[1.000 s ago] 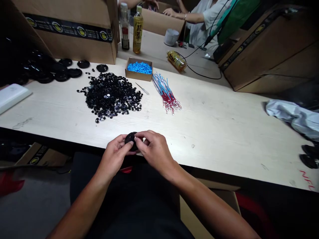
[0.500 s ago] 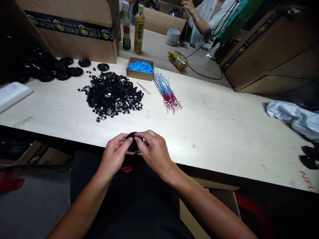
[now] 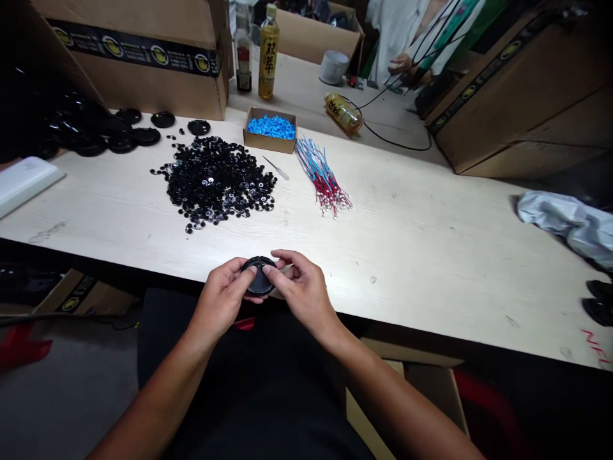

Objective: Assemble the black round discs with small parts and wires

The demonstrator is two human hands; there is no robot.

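A round black plastic disc is held at the table's front edge between my two hands. My left hand grips its left side, thumb on top. On the right, my right hand has its thumb on the disc's upper face and its fingers curled at the rim. Beyond them lies a heap of small black round parts. A small screwdriver rests right of the heap, beside a bundle of red, blue and white wires. Behind is a small carton of blue pieces.
More black discs lie at the back left, near a white box. Large cartons stand behind. Bottles, a tape roll and a cable are farther back. A grey plastic bag lies right. Another person's hand shows across the table.
My right hand has shifted slightly right, its index finger lifting off the disc and uncovering more of its face. The person opposite has lowered a hand. The view has shifted slightly.
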